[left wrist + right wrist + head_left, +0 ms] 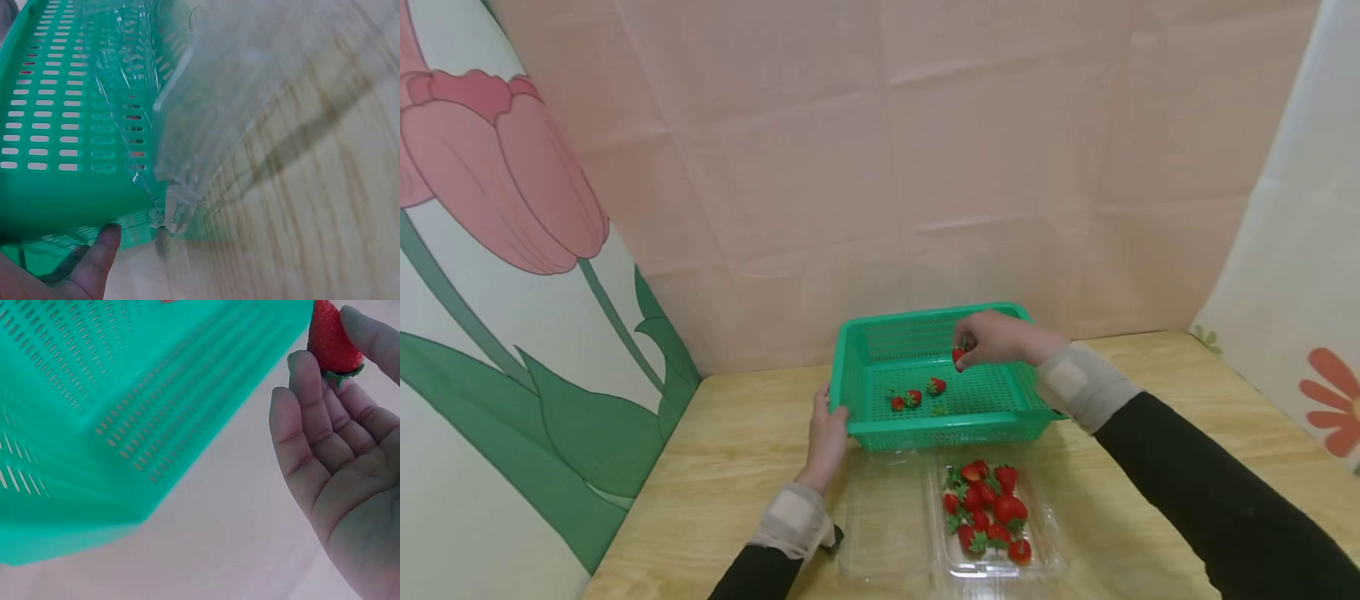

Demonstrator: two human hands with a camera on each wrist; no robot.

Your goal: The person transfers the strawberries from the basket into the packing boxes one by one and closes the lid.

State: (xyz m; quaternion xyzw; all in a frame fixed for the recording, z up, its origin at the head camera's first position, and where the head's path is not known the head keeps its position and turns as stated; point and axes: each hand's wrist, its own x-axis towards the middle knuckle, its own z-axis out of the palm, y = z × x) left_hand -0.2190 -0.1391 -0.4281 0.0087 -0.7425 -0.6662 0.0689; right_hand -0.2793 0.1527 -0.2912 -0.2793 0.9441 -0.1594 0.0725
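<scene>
A green plastic basket with slotted walls stands on the table. My left hand grips its left side near the front corner; in the left wrist view the thumb lies against the green wall and the other fingers are partly hidden. Over the basket's right part, my right hand pinches a red strawberry between thumb and fingertips, its green leaves toward the palm. Below it, several strawberries lie on the basket floor, with a loose green leaf near the front.
In front of the basket, a clear plastic clamshell box holds several strawberries in its right half. Its lid lies folded out to the left. A pink cloth backdrop rises behind the wooden table.
</scene>
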